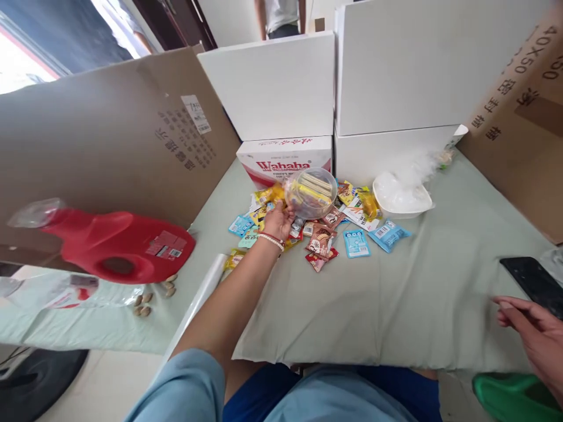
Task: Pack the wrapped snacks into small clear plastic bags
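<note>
My left hand [279,221] reaches to the middle of the table, its fingers closed at the near left edge of a clear round plastic tub [311,193]. The tub leans towards me, showing wafer-like bars and a yellow packet inside. Under and around it lie several wrapped snacks, including a brown packet [321,239], a flat blue packet [356,243] and a puffed blue packet [389,235]. At the right edge, my right hand [532,334] is partly cut off. Its fingers point left, loosely extended, with nothing visible in them, close to a black phone [530,281].
A white bowl [402,205] with clear plastic film stands right of the snacks. Behind are a Wahaha box [285,158] and white boxes [396,70]. A red jug [127,246] and several walnuts [143,305] lie left. Cardboard walls [109,135] flank the table. A person stands behind.
</note>
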A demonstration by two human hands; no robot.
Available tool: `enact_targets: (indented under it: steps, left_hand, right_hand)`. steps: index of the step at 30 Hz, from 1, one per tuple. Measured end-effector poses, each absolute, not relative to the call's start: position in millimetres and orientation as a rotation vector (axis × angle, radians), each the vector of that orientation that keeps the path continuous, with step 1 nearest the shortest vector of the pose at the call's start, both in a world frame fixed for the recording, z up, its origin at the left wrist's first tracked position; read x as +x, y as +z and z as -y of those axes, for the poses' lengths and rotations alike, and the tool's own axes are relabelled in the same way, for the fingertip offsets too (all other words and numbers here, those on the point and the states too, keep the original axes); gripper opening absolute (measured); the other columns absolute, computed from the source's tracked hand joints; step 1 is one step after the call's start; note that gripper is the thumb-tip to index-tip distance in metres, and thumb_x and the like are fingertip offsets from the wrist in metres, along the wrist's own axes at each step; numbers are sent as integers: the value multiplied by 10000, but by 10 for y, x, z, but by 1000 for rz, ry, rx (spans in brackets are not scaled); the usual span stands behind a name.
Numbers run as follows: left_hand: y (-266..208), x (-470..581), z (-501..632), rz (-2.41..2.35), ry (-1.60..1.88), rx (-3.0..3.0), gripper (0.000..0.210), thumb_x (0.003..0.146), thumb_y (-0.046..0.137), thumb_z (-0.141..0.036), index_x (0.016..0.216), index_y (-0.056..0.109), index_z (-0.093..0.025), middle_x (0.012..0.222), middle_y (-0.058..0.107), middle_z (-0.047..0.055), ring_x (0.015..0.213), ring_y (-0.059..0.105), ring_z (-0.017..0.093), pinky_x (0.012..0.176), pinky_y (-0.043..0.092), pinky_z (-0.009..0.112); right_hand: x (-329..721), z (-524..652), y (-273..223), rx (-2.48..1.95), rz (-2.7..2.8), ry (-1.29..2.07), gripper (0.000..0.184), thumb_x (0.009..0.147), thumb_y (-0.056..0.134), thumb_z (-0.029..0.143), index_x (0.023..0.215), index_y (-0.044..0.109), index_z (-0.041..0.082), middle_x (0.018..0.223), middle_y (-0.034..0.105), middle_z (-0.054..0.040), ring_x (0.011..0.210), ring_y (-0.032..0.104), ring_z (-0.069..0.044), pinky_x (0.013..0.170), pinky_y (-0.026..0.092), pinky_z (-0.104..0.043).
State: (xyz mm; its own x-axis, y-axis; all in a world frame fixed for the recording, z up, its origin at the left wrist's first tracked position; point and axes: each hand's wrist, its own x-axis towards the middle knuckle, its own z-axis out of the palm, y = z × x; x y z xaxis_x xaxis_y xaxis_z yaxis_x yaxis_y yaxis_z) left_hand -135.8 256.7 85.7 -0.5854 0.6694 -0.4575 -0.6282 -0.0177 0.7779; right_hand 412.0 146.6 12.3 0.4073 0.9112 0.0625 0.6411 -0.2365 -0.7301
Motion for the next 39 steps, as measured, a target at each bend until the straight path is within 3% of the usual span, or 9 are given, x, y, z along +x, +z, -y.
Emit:
enact_targets:
  steps: [4,8,12,19,23,25,27,32,39]
  left_hand:
    - [833,-1277,-2501,-1304,1603,86,60,961,666,-143,916,627,-147,716,680,24,593,654,85,615,559,173]
    - [834,-1153,-2452,-1361,1496,107,115,877,682,-5,894,655,-115,706,703,53,594,673,101,569,557,172]
    - [748,-972,-2388,-1428,1491,146,160,841,721,-12,884,628,-134,650,661,11,526,606,70,504,495,139]
    - [768,-680,-2012,-1493,1623,271,302,775,693,16,976,576,-176,629,547,-87,474,492,46,488,382,148]
    - [831,-455,-1625,-1402,1623,385,176,758,758,-106,891,649,-143,657,544,-64,507,443,40,494,354,167]
    - [827,-340,-1430,-1329,1585,429,198,743,815,-198,859,663,-148,673,551,-51,545,454,55,522,385,183]
    - [805,-241,-1262,-1253,1535,440,274,711,871,-282,852,671,-159,757,599,-27,594,466,57,566,422,191]
    - [737,-52,-1013,-1149,1413,347,461,557,985,-390,816,675,-168,791,567,-39,627,454,50,594,428,187]
    - [615,190,-1038,-1018,1279,339,462,599,971,-473,846,705,-188,779,555,-33,621,450,64,610,439,211]
  right_hand:
    - [4096,-1496,107,-1859,1110,773,188,665,763,523,812,791,410,777,743,-128,715,685,-343,764,530,-562]
    - [3741,-1656,75,-1661,1043,872,245,674,837,560,801,796,355,835,740,-113,657,631,-271,697,533,-511]
    - [3156,-1807,175,-1527,1211,977,329,726,818,560,887,801,274,784,730,-64,664,627,-219,696,542,-416]
    - [2126,-1816,347,-1192,1106,1342,283,777,824,479,871,780,216,701,659,-5,632,557,-131,627,472,-281]
    - [1822,-1686,451,-1055,999,1622,457,790,826,556,1129,760,258,1139,743,-65,610,517,-93,539,407,-261]
    - [1812,-1617,481,-982,952,1735,551,802,824,568,1273,710,305,1386,661,-81,598,484,-72,508,367,-255]
    - [1886,-1544,485,-954,888,1775,581,792,848,530,1314,686,332,1449,619,-79,587,438,-61,498,347,-251]
    - [2225,-1343,464,-1042,752,1781,510,765,879,451,1238,735,325,1389,624,-70,574,351,-50,474,316,-235]
    - [2550,-1286,612,-1224,720,1499,459,757,879,441,1179,739,328,1153,679,-50,562,336,-70,429,277,-232]
